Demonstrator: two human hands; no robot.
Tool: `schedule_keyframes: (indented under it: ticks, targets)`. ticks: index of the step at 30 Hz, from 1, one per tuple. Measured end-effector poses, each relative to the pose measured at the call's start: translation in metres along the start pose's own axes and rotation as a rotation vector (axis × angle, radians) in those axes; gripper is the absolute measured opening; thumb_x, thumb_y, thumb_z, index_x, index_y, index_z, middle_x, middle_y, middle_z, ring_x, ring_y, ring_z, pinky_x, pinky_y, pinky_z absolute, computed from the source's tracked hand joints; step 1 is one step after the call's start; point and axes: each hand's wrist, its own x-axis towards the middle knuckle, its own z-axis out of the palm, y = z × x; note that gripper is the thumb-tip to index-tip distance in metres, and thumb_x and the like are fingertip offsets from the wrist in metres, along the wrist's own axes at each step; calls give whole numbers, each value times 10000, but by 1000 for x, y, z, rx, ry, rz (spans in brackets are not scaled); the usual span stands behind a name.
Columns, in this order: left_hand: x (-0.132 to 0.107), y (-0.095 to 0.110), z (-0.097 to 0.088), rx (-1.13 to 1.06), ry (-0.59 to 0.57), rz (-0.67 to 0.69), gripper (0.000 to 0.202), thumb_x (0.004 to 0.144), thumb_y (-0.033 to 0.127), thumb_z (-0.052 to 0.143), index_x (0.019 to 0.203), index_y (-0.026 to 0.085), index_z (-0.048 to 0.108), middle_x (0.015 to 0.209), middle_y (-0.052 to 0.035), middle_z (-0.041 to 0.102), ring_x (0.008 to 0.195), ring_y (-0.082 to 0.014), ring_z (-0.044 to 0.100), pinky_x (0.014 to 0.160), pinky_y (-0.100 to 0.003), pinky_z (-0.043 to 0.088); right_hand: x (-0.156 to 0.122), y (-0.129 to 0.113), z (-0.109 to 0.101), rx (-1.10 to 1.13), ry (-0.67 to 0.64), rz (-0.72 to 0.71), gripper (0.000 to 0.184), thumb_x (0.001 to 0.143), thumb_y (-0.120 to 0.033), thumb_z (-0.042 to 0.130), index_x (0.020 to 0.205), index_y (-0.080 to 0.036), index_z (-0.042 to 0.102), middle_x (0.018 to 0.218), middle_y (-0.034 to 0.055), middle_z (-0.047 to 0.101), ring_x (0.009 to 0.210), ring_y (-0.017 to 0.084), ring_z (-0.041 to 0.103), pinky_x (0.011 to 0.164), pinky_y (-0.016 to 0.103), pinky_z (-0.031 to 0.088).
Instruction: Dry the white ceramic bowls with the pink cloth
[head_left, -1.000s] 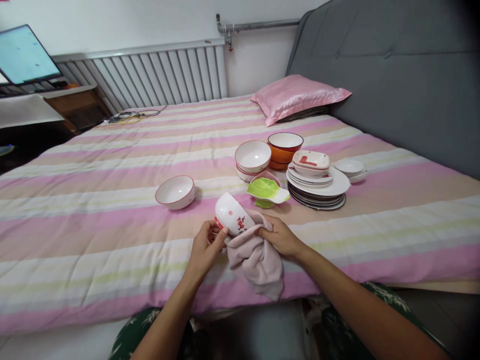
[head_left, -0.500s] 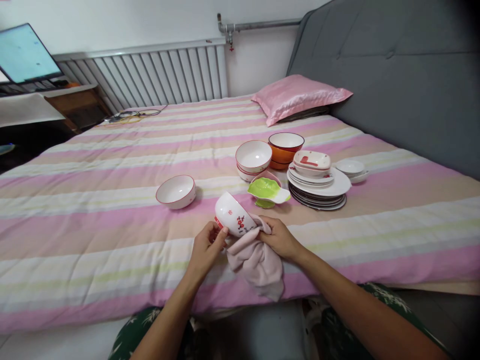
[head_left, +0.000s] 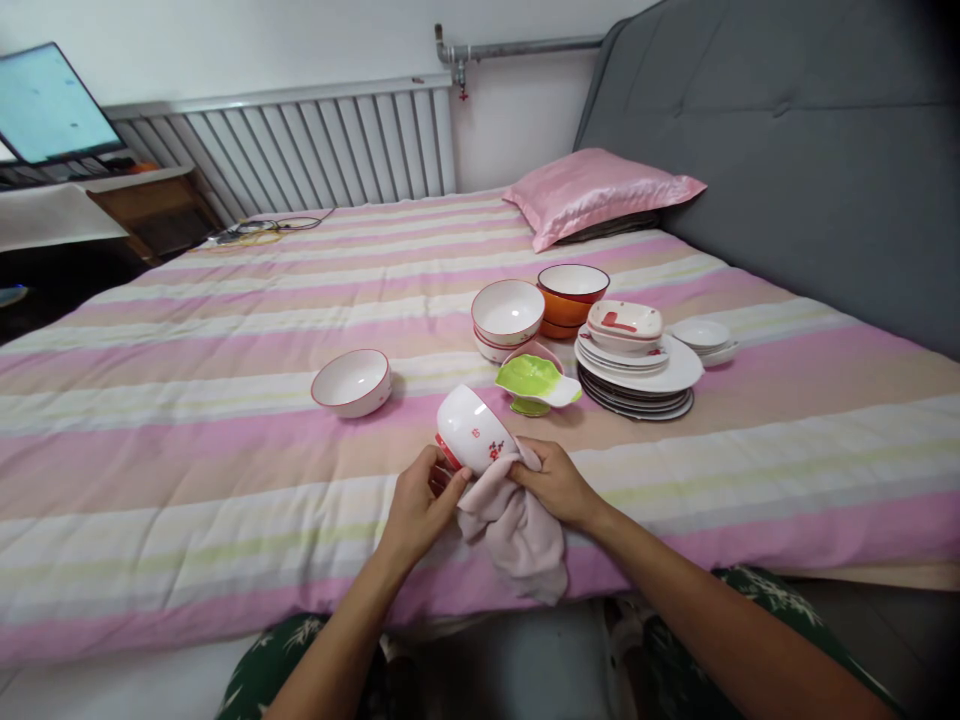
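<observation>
Surface: a bed [head_left: 225, 420] with a quilt striped in pink, beige and pale green. A grey padded headboard [head_left: 787, 150] stands on the right. A pink pillow [head_left: 600, 190] lies at its foot.

Room: a white radiator [head_left: 300, 140] runs along the far wall, with a pipe [head_left: 517, 47] above it. A lit screen [head_left: 49, 100] is at upper left over a desk [head_left: 90, 205]. Cables [head_left: 259, 232] lie at the far edge of the bed.

On the quilt: a lone white bowl with red rim [head_left: 351, 382], apart to the left. To the right is a cluster: stacked white bowls [head_left: 508, 315], an orange bowl [head_left: 571, 290], a green leaf-shaped dish [head_left: 536, 380], a stack of plates [head_left: 637, 380] with a small patterned dish [head_left: 624, 322] on top, and small saucers [head_left: 703, 337].

Left hand [head_left: 420, 505]: fingers [head_left: 452, 488] curled closed on the red rim of the flowered bowl [head_left: 472, 432]. The bowl is held just above the near part of the quilt, tipped with its base up and away.

Right hand [head_left: 555, 485]: fingers [head_left: 526, 472] bent and closed over a pink cloth [head_left: 514, 525], pressing it against the lower side of the bowl. The rest of the cloth hangs down between the wrists.
</observation>
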Motion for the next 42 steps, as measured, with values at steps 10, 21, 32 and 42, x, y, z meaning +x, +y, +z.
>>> schedule_keyframes:
  ticks: [10,21,32,42]
  targets:
    - [2,-1,0,-30,35,-29,269,803,427,566,862,168,521,706,-4,576,592,-138,541,526,-240,389,2,-1,-3,-104,-23,0,195,762,-313,644,872,-153,627,817,14,642,771,183,575,710,268,449]
    - [2,-2,1,-5,32,-17,263,817,427,551,853,168,527,695,3,558,581,-126,520,514,-231,379,1,-4,1,-175,35,27,96,717,-220,634,787,-155,622,742,-8,633,694,156,554,622,232,419]
    - [-2,-2,6,37,65,36,205,812,375,569,786,179,517,597,35,511,522,-102,451,485,-207,335,-1,-6,7,-270,131,31,122,725,-278,622,721,-156,618,646,-25,594,587,119,492,539,208,381]
    - [-1,-5,6,48,51,27,227,821,401,554,807,179,508,613,30,518,535,-109,474,489,-212,344,-2,-7,12,-365,164,35,163,653,-283,690,751,-167,630,678,-11,619,616,139,520,567,219,393]
